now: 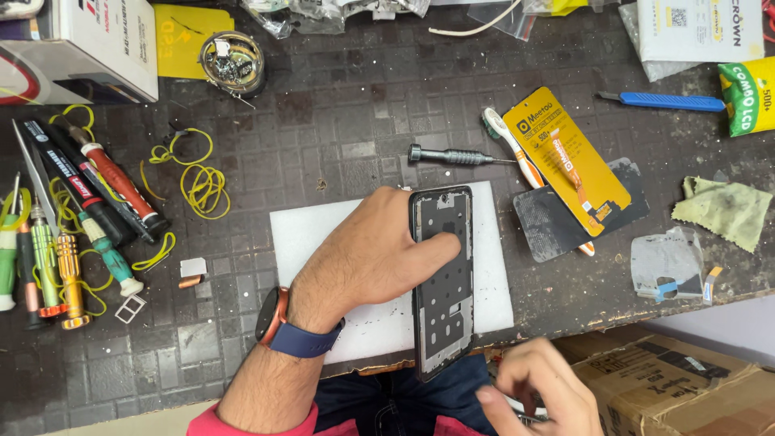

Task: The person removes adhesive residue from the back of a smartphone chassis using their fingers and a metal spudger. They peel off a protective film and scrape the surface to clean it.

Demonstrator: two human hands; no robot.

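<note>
Left hand [379, 254] pressing flat on black phone frame [442, 282] atop white pad [307, 234], fingers loose; right hand [539, 396] loosely curled below worktop [339, 121] edge.

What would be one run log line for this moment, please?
left hand: pressing phone frame on white pad | right hand: blurred, below desk edge, grip unclear | screwdriver: lying beyond pad

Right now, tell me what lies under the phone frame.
The phone frame lies on a white pad, its near end hanging past the table edge. The left hand presses on it and covers part of the pad.
</note>
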